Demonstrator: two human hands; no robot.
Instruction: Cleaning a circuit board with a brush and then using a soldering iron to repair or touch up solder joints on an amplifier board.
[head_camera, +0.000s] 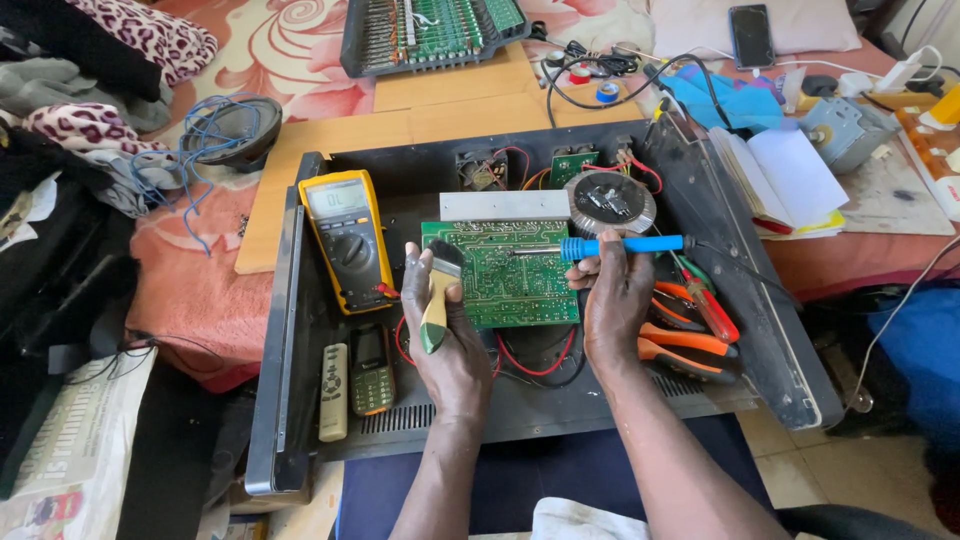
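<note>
brush (440, 295) in closed left hand (450, 340), soldering iron (610, 246) in closed right hand (615, 305), circuit board (505, 275) partly hidden

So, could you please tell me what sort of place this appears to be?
Probably a home electronics repair spot, set up on a bed. The right hand holds a soldering iron over a green circuit board in an opened metal chassis, with a yellow multimeter alongside.

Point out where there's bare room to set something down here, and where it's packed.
Bare wood shows on the wooden board between the mixer and the black case. The case's vented front edge right of the phone is also bare. It is crowded around the circuit board, between the yellow meter and pliers, where the left hand holds a brush and the right hand a soldering iron.
</note>
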